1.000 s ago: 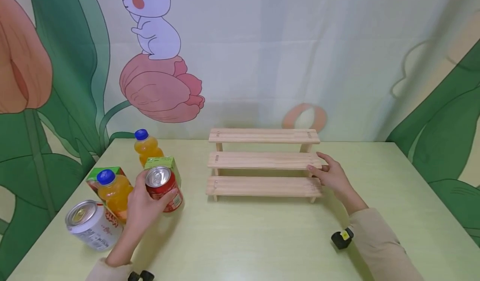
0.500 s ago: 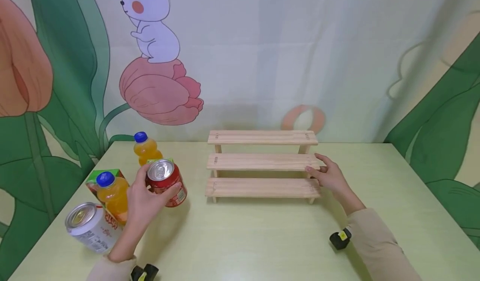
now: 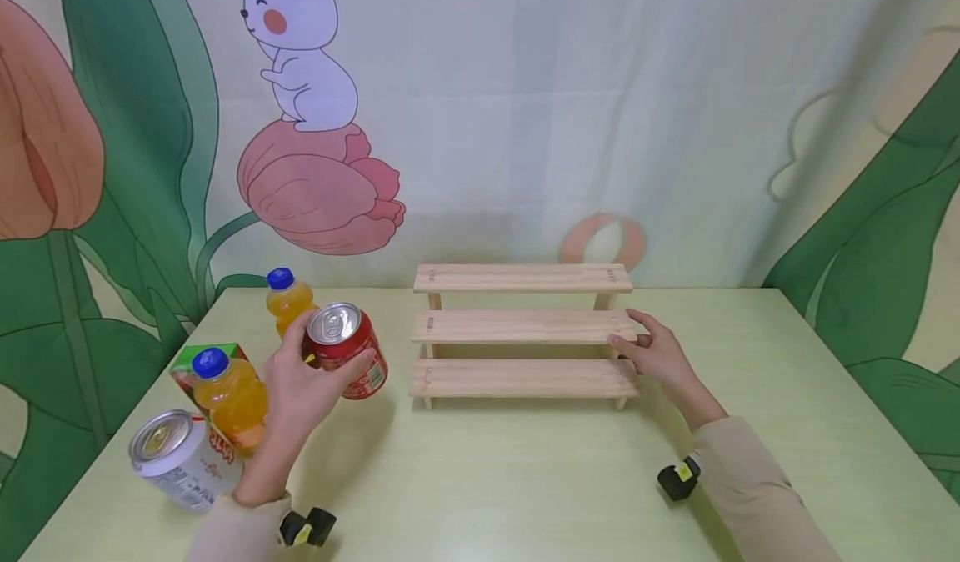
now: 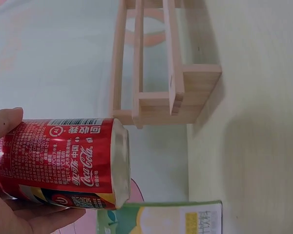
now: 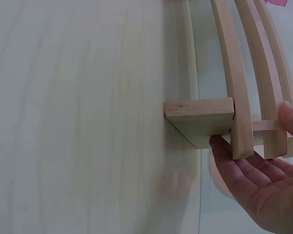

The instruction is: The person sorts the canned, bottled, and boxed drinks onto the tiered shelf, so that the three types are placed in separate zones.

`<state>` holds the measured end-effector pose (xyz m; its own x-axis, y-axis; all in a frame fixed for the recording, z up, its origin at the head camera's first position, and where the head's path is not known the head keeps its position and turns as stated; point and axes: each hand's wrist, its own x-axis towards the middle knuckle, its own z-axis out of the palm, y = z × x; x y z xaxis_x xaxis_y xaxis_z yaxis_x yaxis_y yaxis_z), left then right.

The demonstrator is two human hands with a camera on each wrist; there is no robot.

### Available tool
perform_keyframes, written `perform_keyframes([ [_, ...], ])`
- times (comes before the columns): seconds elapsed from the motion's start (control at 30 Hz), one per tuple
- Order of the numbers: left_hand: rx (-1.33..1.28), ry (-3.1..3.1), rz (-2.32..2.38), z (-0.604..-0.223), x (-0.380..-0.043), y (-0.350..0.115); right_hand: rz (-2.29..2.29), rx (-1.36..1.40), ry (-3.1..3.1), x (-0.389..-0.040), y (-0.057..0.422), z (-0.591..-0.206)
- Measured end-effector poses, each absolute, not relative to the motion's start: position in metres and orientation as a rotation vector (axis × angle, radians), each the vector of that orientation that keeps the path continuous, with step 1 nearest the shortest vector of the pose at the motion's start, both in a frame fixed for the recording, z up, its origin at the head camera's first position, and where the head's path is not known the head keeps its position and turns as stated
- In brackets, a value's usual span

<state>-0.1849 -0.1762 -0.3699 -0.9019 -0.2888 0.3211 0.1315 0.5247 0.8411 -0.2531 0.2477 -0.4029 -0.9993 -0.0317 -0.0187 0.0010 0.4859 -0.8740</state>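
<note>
So left hand [image 3: 300,387] grips can [image 3: 347,348], right [image 3: 664,358] rack [image 3: 517,327]

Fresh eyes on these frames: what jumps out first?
The red Coca-Cola can, held above the table by the left hand, left of centre. Then the three-tier wooden rack mid-table, its right end gripped by the right hand. Behind, upper left, a white cartoon rabbit sits on a pink flower.

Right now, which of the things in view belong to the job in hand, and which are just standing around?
In the job:
red can, held in the left hand
wooden rack, gripped by the right hand

Seemingly just nearby, not held:
white can
front orange-drink bottle
green-topped carton behind it
rear orange-drink bottle
pale green carton
</note>
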Motion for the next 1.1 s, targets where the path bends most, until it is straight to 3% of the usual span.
perform_keyframes([
  [0.13,0.062,-2.288,-1.367,-0.378,-0.196,-0.174,-1.578,-0.024,2.681,-0.253,0.247,-0.403],
  [0.43,-0.009,-2.278,-1.367,-0.341,-0.186,-0.147,-1.571,-0.025,2.686,-0.253,0.248,-0.404],
  [1.1,-0.132,-2.110,-1.469,-0.324,-0.208,-0.121,-1.600,-0.029,2.658,-0.252,0.249,-0.403],
])
